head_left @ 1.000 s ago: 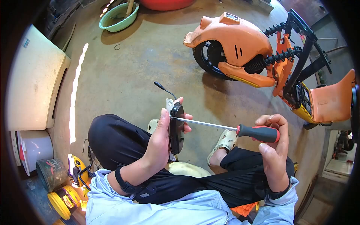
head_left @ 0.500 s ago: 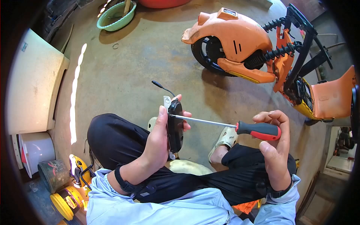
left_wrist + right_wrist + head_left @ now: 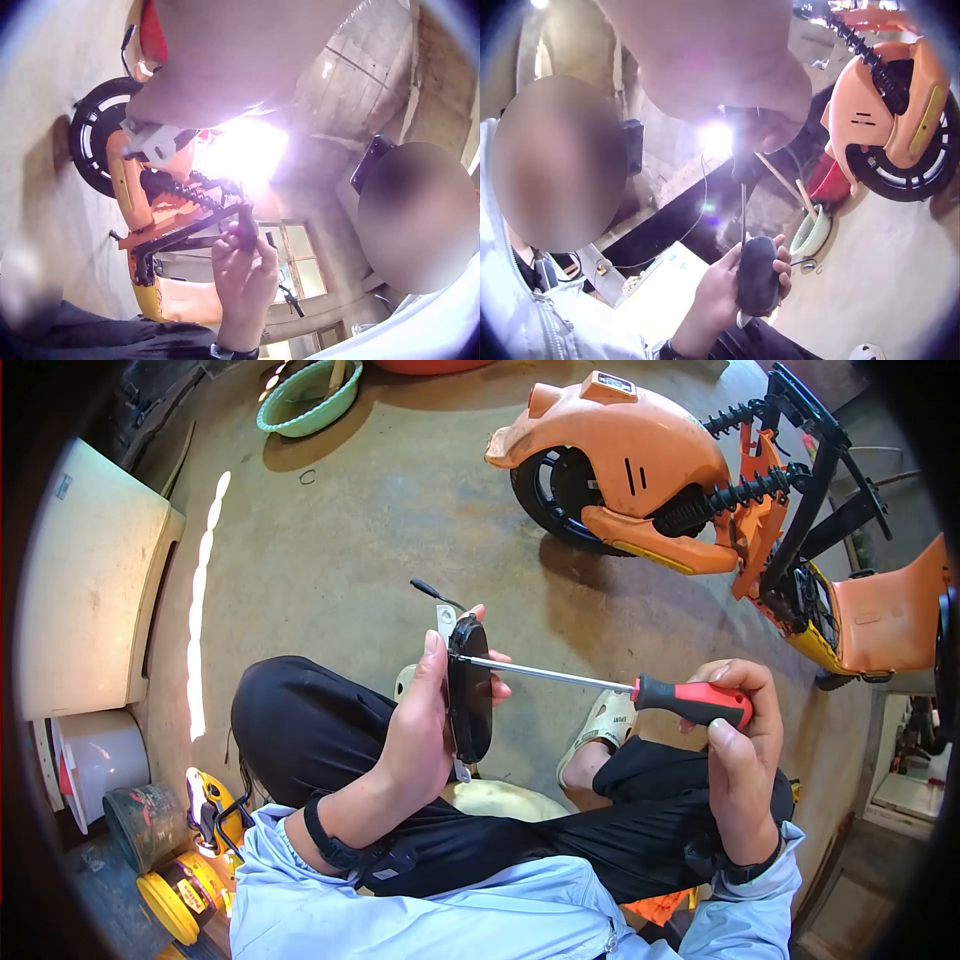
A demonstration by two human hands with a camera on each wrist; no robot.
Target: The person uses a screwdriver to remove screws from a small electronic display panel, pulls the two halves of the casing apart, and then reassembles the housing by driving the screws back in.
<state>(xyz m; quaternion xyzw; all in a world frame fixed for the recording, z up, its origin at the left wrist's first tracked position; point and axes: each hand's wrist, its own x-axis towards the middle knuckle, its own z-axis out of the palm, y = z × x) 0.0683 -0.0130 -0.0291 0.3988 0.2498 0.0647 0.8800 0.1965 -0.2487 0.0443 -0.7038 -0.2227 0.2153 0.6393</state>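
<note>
In the head view, my left hand (image 3: pixel 412 725) grips a black oval housing (image 3: pixel 472 705), thumb on the near side and fingertips showing round the far side. A pale metal bracket (image 3: pixel 446 622) sticks out at its upper end, with a short black cable (image 3: pixel 427 589) ending in a plug. My right hand (image 3: pixel 740 760) pinches the red and grey handle of a screwdriver (image 3: pixel 690 700) between thumb and fingers. Its shaft lies nearly level, the tip at the housing's left edge beside my left thumb. In the right wrist view, the oval face of the housing (image 3: pixel 758 276) shows.
An orange scooter (image 3: pixel 640 450) with exposed springs stands at the upper right. A green basin (image 3: pixel 310 405) sits at the back left, and a white cabinet (image 3: pixel 95 580) at the left. Buckets, one a yellow bucket (image 3: pixel 180 895), are at the lower left. My crossed legs lie under my hands.
The screwdriver handle has turned about its length, its red side moving from below to above. My right fingers have shifted round the handle's end. My left hand keeps its hold.
</note>
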